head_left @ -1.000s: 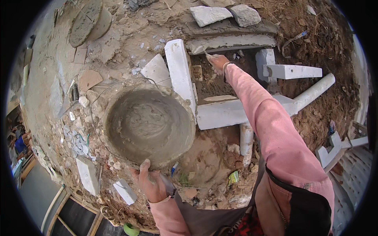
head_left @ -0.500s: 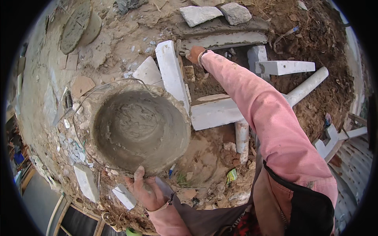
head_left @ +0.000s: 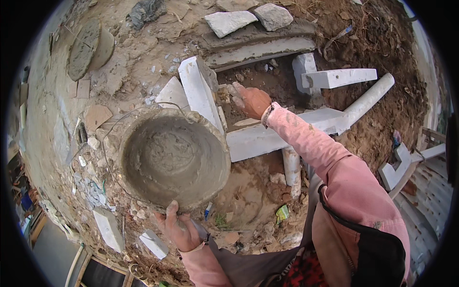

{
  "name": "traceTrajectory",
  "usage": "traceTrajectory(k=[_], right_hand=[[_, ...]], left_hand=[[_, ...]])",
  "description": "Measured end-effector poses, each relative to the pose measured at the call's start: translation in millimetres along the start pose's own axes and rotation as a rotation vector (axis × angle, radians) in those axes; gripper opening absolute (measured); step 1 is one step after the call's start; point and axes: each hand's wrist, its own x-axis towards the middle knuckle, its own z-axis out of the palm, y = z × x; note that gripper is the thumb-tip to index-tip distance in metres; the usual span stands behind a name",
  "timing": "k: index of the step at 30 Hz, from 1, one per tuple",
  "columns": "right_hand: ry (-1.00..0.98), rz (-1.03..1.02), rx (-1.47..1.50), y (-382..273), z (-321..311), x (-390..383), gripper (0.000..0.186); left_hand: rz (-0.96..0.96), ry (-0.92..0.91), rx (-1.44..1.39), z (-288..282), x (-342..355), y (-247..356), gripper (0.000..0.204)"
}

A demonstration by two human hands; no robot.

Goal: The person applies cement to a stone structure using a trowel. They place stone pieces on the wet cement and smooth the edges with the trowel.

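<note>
My left hand grips the near rim of a round mortar bucket holding wet grey mortar. My right hand is curled above the trench, right of an upright-lying white block, holding a small mortar-smeared object I cannot make out. Beyond it runs a pale concrete edge smeared with mortar. A long white beam crosses below my right hand, beside a white pipe on the right.
Two rocks lie at the top. A second mortar-coated bucket is at upper left. Smaller white blocks, rubble and a tile piece lie at left. More white beams and corrugated sheeting are at lower right.
My right hand has drawn down and toward me from the mortar-smeared concrete edge, its fingers now over the trench. My left hand stays at the bucket's rim.
</note>
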Motion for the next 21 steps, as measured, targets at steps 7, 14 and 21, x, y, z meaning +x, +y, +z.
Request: traceTrajectory(k=[7,14,21], right_hand=[[-0.044,0.196,-0.037,59.4,55.3,89.6,0.044],[-0.23,0.105,-0.243,29.5,69.8,113.3,0.041],[-0.003,-0.201,0.147,36.0,-51.0,-48.2,0.05]], left_hand=[[-0.971,0.413,-1.077,11.6,31.3,35.2,0.04],[-0.804,0.227,-0.724,14.7,5.2,9.8,0.039],[-0.551,0.162,-0.385,11.0,8.3,14.6,0.051]])
